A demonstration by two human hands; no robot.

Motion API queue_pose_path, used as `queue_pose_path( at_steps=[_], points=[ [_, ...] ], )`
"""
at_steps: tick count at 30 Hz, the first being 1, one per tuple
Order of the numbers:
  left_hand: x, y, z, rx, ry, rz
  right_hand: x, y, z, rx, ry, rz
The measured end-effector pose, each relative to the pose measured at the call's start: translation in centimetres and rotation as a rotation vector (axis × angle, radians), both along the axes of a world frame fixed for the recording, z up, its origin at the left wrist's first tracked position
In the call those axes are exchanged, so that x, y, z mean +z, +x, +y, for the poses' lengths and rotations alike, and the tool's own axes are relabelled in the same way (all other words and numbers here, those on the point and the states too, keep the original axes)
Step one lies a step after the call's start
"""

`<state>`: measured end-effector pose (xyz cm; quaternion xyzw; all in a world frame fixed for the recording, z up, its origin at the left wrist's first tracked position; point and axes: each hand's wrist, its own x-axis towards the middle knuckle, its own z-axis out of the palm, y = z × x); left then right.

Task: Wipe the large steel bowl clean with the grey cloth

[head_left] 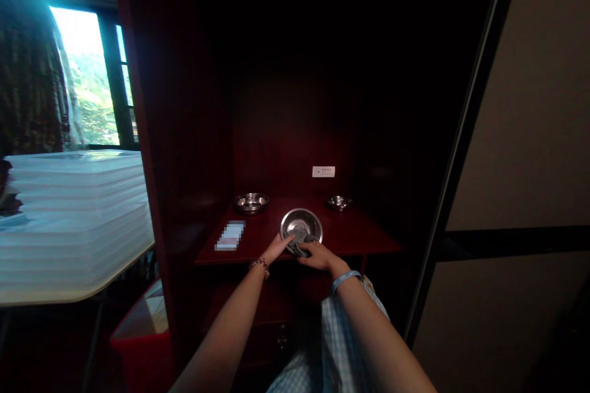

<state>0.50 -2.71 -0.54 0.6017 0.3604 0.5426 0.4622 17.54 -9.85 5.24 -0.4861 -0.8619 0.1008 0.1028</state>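
A shiny metal bowl [302, 219] is tilted toward me above the front part of a dark red shelf [359, 239]. My left hand [275, 247] grips its left rim, thumb on the inside. A dark grey cloth [299, 249] is bunched in my right hand [319, 255], pressed against the bowl's near inner side. Farther back on the shelf sit more metal bowls: a wider one [251, 202] at the left and a small one [340, 202] at the right. Whether either is a stack, I cannot tell.
A blurred-out pale rectangle [230, 236] lies at the shelf's left front. A white socket [323, 172] is on the back wall. To the left, white plastic trays [78, 215] are stacked on a table, with a red bin [142, 338] below. A sliding door [520, 135] stands at right.
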Motion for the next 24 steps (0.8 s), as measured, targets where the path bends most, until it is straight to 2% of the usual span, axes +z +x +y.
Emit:
queue_pose_path(
  at_steps=[12,17,20,24],
  points=[
    [-0.4,-0.1,0.4,-0.024,-0.003,-0.016,-0.3,-0.3,-0.2,-0.004,0.034,-0.008],
    [0.0,-0.2,0.0,-0.010,-0.012,0.006,-0.3,-0.3,-0.3,-0.004,0.045,-0.008],
    [0.5,-0.3,-0.5,-0.006,-0.003,0.032,-0.3,-0.4,-0.7,-0.039,0.069,-0.033],
    [0.8,-0.4,-0.8,0.016,-0.026,0.049,-0.3,-0.5,-0.9,-0.155,0.112,-0.122]
  ],
)
